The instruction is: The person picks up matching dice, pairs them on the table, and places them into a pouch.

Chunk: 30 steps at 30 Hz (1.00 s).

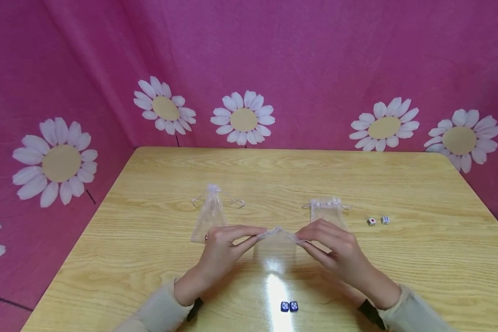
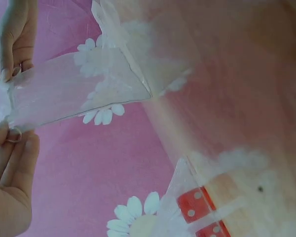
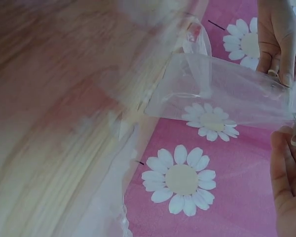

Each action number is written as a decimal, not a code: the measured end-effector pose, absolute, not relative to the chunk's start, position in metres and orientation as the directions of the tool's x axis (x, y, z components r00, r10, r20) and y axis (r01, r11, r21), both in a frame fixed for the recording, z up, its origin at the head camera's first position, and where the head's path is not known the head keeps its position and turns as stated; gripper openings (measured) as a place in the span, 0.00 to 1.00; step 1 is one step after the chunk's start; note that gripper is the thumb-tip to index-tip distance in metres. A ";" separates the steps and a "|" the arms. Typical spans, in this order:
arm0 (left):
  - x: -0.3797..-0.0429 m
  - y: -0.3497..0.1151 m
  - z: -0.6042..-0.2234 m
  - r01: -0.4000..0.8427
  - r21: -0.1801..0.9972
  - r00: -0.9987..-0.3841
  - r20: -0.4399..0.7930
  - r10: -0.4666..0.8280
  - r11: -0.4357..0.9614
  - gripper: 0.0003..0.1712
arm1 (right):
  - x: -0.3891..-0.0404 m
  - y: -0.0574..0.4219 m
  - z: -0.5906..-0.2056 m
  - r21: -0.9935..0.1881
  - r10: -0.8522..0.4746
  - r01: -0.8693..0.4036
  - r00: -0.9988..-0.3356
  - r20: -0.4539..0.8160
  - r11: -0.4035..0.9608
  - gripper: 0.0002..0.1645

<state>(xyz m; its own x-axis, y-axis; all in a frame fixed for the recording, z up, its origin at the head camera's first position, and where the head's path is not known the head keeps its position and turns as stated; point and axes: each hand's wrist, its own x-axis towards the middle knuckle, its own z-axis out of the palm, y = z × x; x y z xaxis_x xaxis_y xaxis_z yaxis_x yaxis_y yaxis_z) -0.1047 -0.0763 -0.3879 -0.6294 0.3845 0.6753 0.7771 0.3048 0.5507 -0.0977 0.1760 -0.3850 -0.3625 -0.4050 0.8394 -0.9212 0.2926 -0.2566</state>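
A sheer white drawstring pouch (image 1: 275, 256) hangs upright between both hands at the middle of the table, its mouth uppermost. My left hand (image 1: 224, 249) pinches the left side of its gathered top edge between thumb and fingers. On the other side, the right hand (image 1: 335, 245) pinches the right end of that edge. Both wrist views show the pouch body (image 2: 74, 94) see-through, with nothing visible inside. Two dark blue dice (image 1: 289, 306) lie side by side in front of the hands.
Behind the left hand lies a second pouch (image 1: 211, 213), drawn closed; red dice (image 2: 193, 204) show through it in the left wrist view. A third pouch (image 1: 324, 212) lies flat behind the right hand. Two white dice (image 1: 385, 220) sit right of it on the wooden table (image 1: 419, 193).
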 end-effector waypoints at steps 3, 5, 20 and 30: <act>-0.105 -0.077 -0.388 0.784 0.544 -0.621 0.667 0.411 0.300 0.10 | -0.098 0.177 -0.385 -0.264 -0.413 -0.918 -0.372 0.831 0.296 0.15; -0.106 -0.079 -0.388 0.787 0.544 -0.616 0.666 0.421 0.291 0.10 | -0.098 0.179 -0.385 -0.279 -0.414 -0.914 -0.385 0.825 0.293 0.15; -0.111 -0.078 -0.386 0.800 0.543 -0.596 0.667 0.447 0.256 0.08 | -0.102 0.175 -0.384 -0.269 -0.433 -0.928 -0.359 0.827 0.256 0.14; -0.109 -0.074 -0.386 0.795 0.544 -0.601 0.651 0.464 0.266 0.09 | -0.101 0.172 -0.382 -0.219 -0.491 -0.932 -0.341 0.802 0.289 0.15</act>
<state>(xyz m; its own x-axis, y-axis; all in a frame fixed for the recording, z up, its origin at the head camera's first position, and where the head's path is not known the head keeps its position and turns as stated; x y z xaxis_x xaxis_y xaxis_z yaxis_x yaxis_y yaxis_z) -0.1093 -0.0741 -0.3861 -0.6008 0.4638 0.6511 0.7955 0.2661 0.5444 -0.1012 0.1723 -0.3817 -0.3410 -0.4906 0.8019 -0.9318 0.2891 -0.2193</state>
